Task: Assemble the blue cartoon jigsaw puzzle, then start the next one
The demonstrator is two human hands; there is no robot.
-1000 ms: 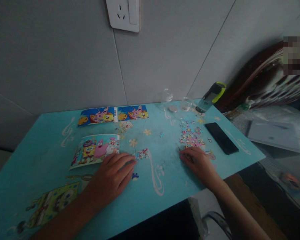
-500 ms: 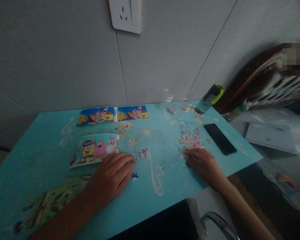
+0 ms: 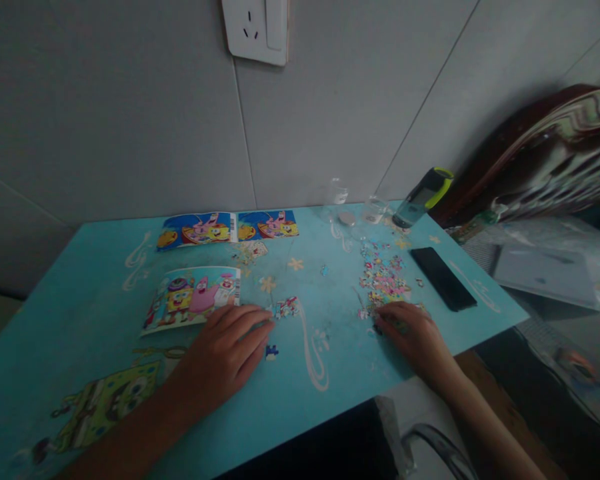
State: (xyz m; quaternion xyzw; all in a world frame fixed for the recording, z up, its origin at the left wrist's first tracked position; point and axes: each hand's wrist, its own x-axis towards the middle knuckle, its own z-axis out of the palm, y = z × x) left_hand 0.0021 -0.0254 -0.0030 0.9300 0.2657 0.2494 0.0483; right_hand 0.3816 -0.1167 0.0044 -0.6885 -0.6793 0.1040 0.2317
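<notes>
My left hand (image 3: 235, 341) lies palm down with its fingers loosely stretched out, over the lower right corner of a cartoon picture card (image 3: 193, 299). Its fingertips reach a small joined cluster of jigsaw pieces (image 3: 287, 307). A lone dark blue jigsaw piece (image 3: 271, 352) lies just right of the thumb. At the near edge of a pile of loose jigsaw pieces (image 3: 384, 275), my right hand (image 3: 414, 328) rests with fingers bent and a gap between thumb and fingers. I see nothing held there, though its undersides are hidden. One light blue piece (image 3: 325, 270) lies apart.
Two blue cartoon packets (image 3: 197, 231) lie along the wall. Clear plastic cups (image 3: 374, 209) and a dark bottle with a lime-green loop (image 3: 420, 199) stand at the back right. A black phone (image 3: 443, 279) lies right of the pile. The turquoise table (image 3: 260, 427) has printed figures.
The view has shifted very slightly. Both hands stay in practically the same places, and the pieces lie as before.
</notes>
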